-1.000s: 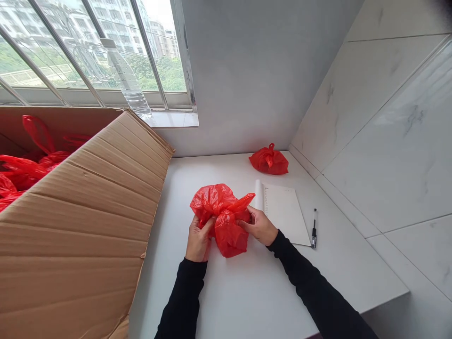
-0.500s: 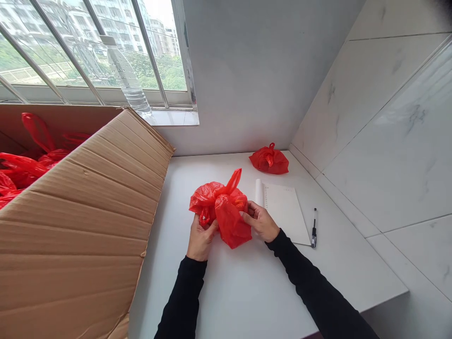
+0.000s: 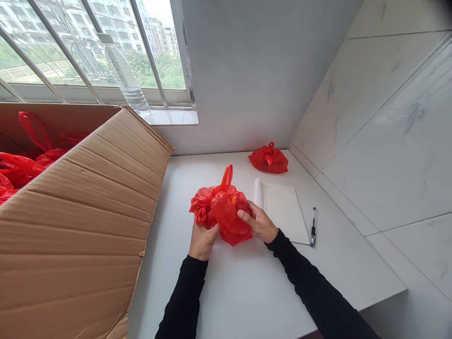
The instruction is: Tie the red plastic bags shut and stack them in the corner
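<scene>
A knotted red plastic bag point(image 3: 229, 214) is between my hands over the middle of the white table, one handle loop sticking up from its knot. My left hand point(image 3: 204, 239) grips its lower left side, with the fingers partly hidden beneath the bag. On the right side my right hand point(image 3: 259, 222) is closed on the film, thumb in front and fingers behind. Something orange shows faintly through the plastic near the right hand; what the bag contains I cannot make out. A second tied red plastic bag point(image 3: 269, 158) lies by the back wall.
An opened notepad point(image 3: 285, 212) and a black pen point(image 3: 313, 228) lie right of my hands. At left stands a large cardboard box point(image 3: 84, 226) with several red bags point(image 3: 21, 169) inside. A clear water bottle point(image 3: 130, 89) leans on the windowsill point(image 3: 176, 117).
The held bag has been squeezed and crumpled; its handle loop now points more upright. Both hands keep their hold in nearly the same place. The other things have not moved.
</scene>
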Available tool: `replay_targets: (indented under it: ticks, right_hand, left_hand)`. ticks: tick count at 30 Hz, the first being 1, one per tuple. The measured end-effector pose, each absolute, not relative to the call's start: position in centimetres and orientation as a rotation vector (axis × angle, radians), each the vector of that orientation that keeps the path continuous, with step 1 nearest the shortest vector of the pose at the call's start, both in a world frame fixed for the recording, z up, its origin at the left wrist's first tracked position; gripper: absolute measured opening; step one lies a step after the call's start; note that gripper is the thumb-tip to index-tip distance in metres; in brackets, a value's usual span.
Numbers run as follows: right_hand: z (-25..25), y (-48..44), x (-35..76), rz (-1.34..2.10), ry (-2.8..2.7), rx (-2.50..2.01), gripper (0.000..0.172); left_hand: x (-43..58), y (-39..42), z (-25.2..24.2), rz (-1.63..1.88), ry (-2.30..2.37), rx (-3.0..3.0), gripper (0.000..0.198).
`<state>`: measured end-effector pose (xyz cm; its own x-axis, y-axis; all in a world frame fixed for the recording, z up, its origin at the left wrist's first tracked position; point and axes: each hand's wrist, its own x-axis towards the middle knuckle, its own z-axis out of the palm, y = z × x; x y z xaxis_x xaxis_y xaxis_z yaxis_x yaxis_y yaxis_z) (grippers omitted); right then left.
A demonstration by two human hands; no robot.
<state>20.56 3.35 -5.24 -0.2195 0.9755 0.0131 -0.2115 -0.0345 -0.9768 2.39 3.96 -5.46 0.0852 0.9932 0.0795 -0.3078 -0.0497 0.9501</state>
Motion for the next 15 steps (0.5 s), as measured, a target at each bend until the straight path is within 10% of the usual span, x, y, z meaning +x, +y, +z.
replay_targets:
  ticks: [15]
  right_hand:
    - [-5.39,3.28,20.87,1.522,-1.321,-1.014,0.055]
  left_hand:
    - [2.86,3.67,-5.58,1.408,0.91,0.947,0.066]
